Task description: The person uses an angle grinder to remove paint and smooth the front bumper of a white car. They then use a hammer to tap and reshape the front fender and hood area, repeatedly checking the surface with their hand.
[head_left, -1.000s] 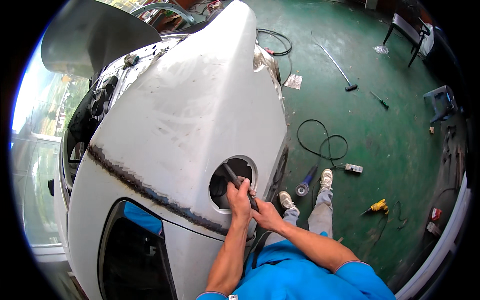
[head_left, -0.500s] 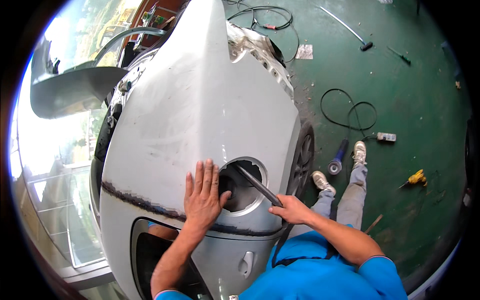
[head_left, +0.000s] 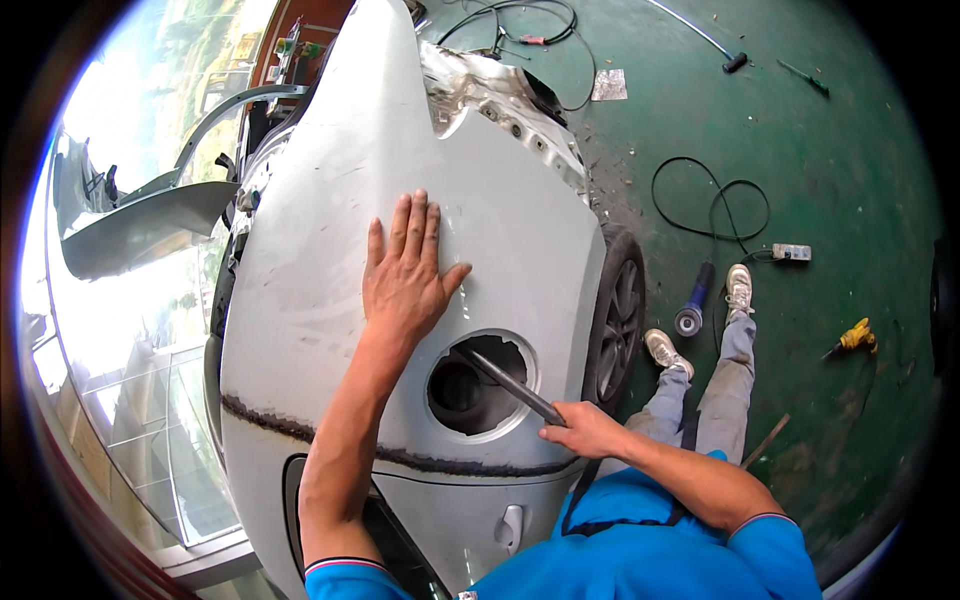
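Observation:
My left hand [head_left: 403, 278] lies flat, fingers outstretched, on the pale silver-grey car body panel [head_left: 320, 330], just beyond a round fuel-filler opening [head_left: 458, 385]. Wrapped round the near end of a dark metal pry bar [head_left: 508, 380] is my right hand [head_left: 585, 431]. The bar slants through the opening, and its far end is hidden inside the panel. A rough, dark seam [head_left: 450, 466] crosses the panel on the near side of the opening. Closer to me is a door handle [head_left: 511, 527].
A wheel [head_left: 618, 320] stands right of the panel. On the green floor lie a blue angle grinder [head_left: 692, 308], a power strip [head_left: 792, 252], a yellow power tool [head_left: 852, 338], a screwdriver [head_left: 803, 77] and coiled cables [head_left: 530, 18]. A loose grey panel [head_left: 150, 225] juts out left.
My left hand has slid forward along the panel, from beside the opening to beyond it. My right hand keeps hold of the pry bar, which still sits in the opening.

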`<state>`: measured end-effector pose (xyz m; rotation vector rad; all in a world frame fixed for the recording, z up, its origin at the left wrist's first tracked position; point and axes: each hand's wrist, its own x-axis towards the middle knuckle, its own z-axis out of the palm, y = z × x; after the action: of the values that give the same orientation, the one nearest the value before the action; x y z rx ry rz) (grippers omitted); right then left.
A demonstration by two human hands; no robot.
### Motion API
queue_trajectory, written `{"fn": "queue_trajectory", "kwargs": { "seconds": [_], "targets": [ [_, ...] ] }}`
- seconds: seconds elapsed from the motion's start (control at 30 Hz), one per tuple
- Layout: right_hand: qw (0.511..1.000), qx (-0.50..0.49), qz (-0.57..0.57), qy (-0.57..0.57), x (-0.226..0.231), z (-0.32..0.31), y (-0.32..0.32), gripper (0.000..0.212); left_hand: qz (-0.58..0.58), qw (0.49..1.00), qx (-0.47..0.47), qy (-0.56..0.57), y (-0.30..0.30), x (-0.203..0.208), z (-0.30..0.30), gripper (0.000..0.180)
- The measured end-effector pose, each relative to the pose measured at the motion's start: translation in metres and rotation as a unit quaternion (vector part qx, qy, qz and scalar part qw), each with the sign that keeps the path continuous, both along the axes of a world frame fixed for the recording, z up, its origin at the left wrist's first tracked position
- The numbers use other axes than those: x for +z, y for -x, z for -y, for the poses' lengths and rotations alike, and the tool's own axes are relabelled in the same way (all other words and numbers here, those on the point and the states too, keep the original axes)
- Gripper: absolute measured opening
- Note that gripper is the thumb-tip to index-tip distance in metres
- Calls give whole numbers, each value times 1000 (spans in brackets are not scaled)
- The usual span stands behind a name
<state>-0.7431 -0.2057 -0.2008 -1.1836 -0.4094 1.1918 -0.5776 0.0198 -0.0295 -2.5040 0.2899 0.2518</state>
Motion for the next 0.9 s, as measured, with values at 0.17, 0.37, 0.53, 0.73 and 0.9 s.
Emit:
{"fn": "queue_trajectory", "kwargs": {
  "seconds": [0.17, 0.37, 0.53, 0.73, 0.9],
  "targets": [
    [1000, 7, -16, 15, -2, 4, -9, 31, -106, 994, 30, -9, 77, 27, 3, 85],
    [1000, 1, 3, 10, -10, -2, -8, 33, -163, 986, 2, -30, 115, 38, -3, 85],
    [1000, -2, 1, 10, -11, -7, -7, 33, -191, 980, -47, 7, 67, 21, 10, 83],
    [1000, 6, 7, 22, -11, -8, 0, 35, -124, 988, -88, 27, -4, -10, 5, 85],
    [1000, 21, 3, 16, -13, 1, 14, 34, 48, 999, -2, 3, -34, 15, -16, 84]
  ]
}}
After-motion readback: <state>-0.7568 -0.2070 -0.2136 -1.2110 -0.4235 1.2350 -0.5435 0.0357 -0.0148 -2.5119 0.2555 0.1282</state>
